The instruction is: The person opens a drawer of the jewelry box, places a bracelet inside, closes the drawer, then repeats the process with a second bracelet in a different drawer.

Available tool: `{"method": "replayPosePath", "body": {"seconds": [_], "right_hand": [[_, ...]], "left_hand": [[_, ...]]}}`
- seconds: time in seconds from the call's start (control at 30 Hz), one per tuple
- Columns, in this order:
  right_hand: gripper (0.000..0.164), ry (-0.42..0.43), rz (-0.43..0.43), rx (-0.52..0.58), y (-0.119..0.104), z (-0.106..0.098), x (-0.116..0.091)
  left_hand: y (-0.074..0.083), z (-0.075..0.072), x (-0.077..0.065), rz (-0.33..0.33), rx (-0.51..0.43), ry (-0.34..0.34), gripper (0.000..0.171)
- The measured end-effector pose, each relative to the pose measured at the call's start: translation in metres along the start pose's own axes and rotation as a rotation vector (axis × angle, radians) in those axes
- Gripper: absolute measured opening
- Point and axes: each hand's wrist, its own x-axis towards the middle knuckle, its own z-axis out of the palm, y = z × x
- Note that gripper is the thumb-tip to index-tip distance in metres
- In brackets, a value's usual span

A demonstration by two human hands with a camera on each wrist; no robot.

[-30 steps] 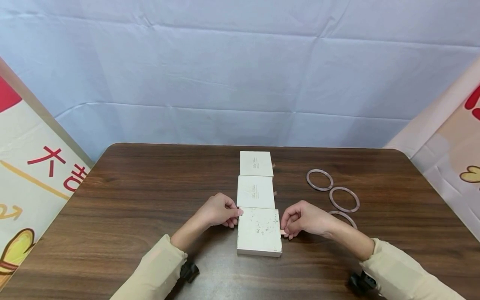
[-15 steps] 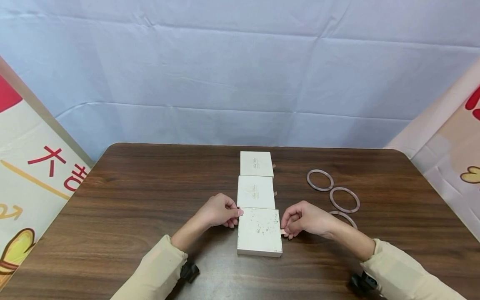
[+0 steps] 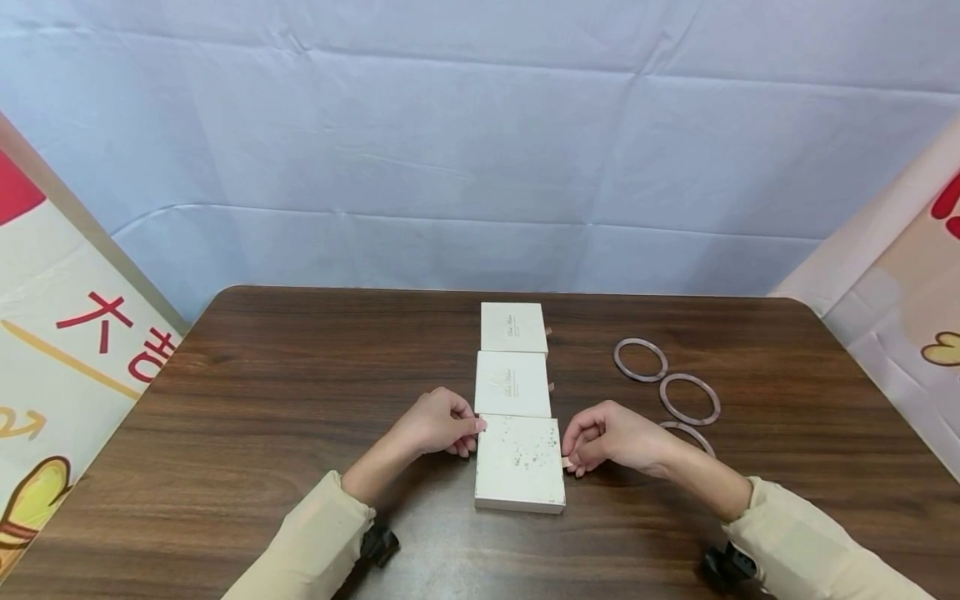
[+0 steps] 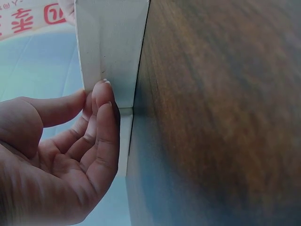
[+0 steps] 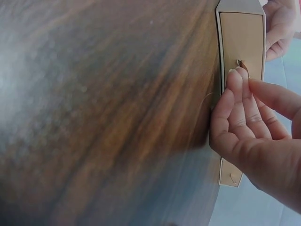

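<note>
The nearest of three white boxes, a drawer-style box (image 3: 519, 467) with dark speckles on its top, lies flat on the table. My left hand (image 3: 438, 421) holds its far left corner, the thumb on the top edge and the fingers against the side. From the opposite side my right hand (image 3: 611, 437) pinches the short ribbon pull (image 3: 566, 462). In the right wrist view that ribbon (image 5: 243, 66) comes out of a tan drawer front (image 5: 242, 40), which sits level within the white sleeve.
Beyond it, a middle white box (image 3: 512, 383) and a far white box (image 3: 513, 327) stand in line, each with a ribbon tab on the right. Three pale purple rings (image 3: 640, 342) lie to the right, one partly behind my right arm. The wooden table (image 3: 322, 358) ends at a cloth backdrop (image 3: 480, 150).
</note>
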Motion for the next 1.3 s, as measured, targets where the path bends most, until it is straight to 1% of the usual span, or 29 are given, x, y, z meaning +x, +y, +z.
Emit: {"method": "replayPosePath", "body": {"seconds": [0.43, 0.73, 1.03, 1.3], "right_hand": [[0.016, -0.002, 0.002, 0.030, -0.0012, -0.0004, -0.0004], [0.015, 0.008, 0.015, 0.005, -0.0023, 0.0007, -0.0014], [0.014, 0.030, 0.016, -0.015, -0.0027, 0.0013, -0.0029], [0.012, 0.040, 0.022, -0.017, -0.0034, 0.0021, -0.0022]], "left_hand": [[-0.0008, -0.0003, 0.0004, 0.002, 0.001, -0.015, 0.024], [-0.0006, -0.0003, 0.0014, 0.002, 0.005, -0.025, 0.028], [-0.0015, -0.0001, 0.0027, -0.007, -0.016, -0.031, 0.027], [-0.0032, -0.0005, 0.0033, 0.019, -0.039, -0.022, 0.024]]}}
